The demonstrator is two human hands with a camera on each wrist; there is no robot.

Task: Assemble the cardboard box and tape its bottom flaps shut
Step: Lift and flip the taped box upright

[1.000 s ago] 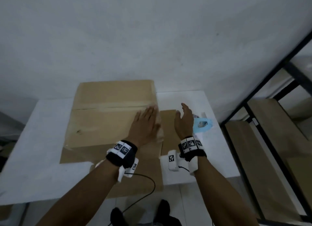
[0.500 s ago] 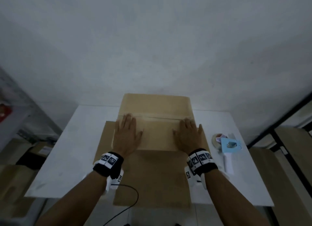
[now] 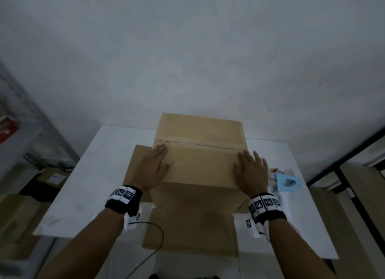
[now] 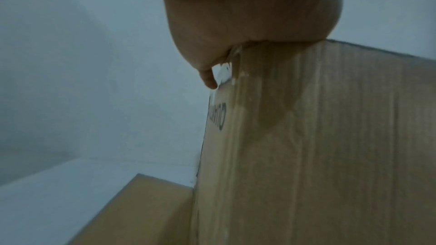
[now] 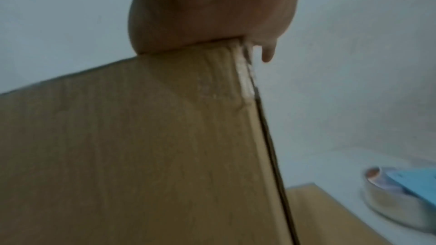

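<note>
1. Head view: my left hand point(image 3: 151, 170) and right hand point(image 3: 251, 172) lie flat, fingers straight, pressing the top flaps of the cardboard box point(image 3: 199, 164) on the white table point(image 3: 83, 174); a blue tape dispenser point(image 3: 288, 182) sits just right.
2. Left wrist view: my palm point(image 4: 247, 10) rests on the box's top corner.
3. Right wrist view: my palm point(image 5: 212, 6) presses the box edge, gripping nothing.

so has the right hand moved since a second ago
Yes. The right hand was off the cardboard box's right side, by the tape dispenser; now it lies flat on the box's top flap, at its right edge, opposite the left hand.
</note>
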